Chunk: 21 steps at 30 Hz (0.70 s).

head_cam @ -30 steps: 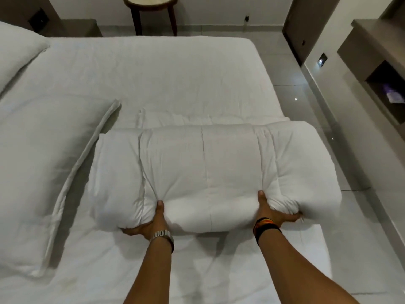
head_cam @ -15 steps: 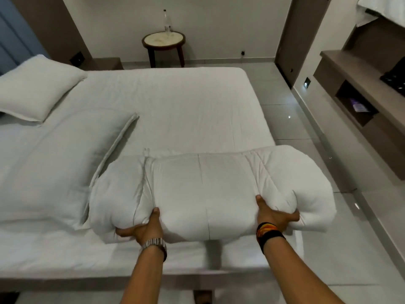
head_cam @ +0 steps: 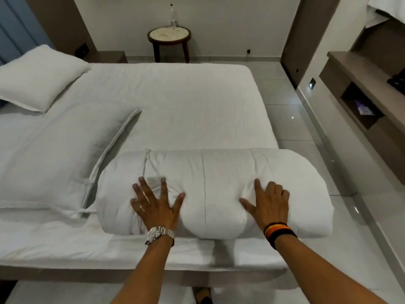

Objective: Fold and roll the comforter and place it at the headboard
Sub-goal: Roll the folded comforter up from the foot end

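The white comforter (head_cam: 214, 172) lies as a thick roll across the near right corner of the bed (head_cam: 175, 102), its right end overhanging the mattress edge. My left hand (head_cam: 155, 202), with a steel watch on the wrist, presses flat on the roll's left half with fingers spread. My right hand (head_cam: 269, 202), with a striped wristband, presses flat on the right half. Neither hand grips the fabric. The headboard side is at the far left, where the pillows lie.
A large pillow (head_cam: 54, 159) lies just left of the roll, and a smaller pillow (head_cam: 39, 77) sits behind it. A round side table (head_cam: 168, 37) with a bottle stands beyond the bed. A shelf unit (head_cam: 363, 88) lines the right wall across a tiled floor strip.
Both hands came out from under the roll's near edge and now rest flat on top. The roll sits lower on the bed. The view has pulled back.
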Each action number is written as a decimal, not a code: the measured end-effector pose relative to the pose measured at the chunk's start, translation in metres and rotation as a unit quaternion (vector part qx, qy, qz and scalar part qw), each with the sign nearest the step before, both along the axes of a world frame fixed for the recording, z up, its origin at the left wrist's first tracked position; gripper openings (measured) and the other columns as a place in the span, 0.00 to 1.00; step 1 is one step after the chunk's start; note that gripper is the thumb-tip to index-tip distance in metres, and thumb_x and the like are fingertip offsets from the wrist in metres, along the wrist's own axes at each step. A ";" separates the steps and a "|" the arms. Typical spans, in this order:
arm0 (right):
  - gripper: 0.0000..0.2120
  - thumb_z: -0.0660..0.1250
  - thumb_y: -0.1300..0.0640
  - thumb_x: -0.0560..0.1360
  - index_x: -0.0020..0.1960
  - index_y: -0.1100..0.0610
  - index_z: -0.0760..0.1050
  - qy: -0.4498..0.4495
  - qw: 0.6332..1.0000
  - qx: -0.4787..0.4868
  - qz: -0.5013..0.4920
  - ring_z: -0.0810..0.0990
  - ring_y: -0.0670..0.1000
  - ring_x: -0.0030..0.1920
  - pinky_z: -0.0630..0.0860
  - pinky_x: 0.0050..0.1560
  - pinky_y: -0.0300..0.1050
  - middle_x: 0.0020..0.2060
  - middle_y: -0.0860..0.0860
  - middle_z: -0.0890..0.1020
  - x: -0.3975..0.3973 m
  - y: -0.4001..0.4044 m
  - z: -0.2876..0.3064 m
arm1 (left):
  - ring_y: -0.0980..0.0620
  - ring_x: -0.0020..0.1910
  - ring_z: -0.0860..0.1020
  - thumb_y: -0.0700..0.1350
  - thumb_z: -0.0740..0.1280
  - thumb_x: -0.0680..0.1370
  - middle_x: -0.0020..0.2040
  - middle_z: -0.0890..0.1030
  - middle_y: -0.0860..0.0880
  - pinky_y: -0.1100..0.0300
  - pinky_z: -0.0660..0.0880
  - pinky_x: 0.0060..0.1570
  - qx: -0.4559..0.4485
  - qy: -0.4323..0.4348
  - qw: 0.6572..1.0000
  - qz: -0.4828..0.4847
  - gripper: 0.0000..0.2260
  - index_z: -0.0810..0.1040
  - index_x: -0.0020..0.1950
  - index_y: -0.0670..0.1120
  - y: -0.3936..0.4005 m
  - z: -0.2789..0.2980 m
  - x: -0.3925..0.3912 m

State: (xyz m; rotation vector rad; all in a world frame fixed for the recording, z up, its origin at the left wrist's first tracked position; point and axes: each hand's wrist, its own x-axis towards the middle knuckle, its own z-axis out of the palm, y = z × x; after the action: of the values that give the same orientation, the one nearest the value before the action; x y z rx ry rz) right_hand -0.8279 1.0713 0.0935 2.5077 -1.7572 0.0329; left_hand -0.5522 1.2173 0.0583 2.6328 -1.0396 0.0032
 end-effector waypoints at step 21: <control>0.56 0.53 0.14 0.66 0.85 0.42 0.48 0.008 0.983 0.098 0.154 0.45 0.59 0.85 0.44 0.70 0.85 0.85 0.54 0.45 0.042 -0.170 -0.128 | 0.33 0.84 0.43 0.79 0.53 0.73 0.87 0.48 0.48 0.23 0.35 0.71 0.055 -0.111 0.991 -0.053 0.45 0.53 0.85 0.59 -0.145 -0.100 0.130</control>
State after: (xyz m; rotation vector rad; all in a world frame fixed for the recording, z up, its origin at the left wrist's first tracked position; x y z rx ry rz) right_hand -0.7864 0.9013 -0.0341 2.8873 -1.4130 -0.1463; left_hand -0.4227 1.0721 -0.0416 2.7186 -1.2860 0.2252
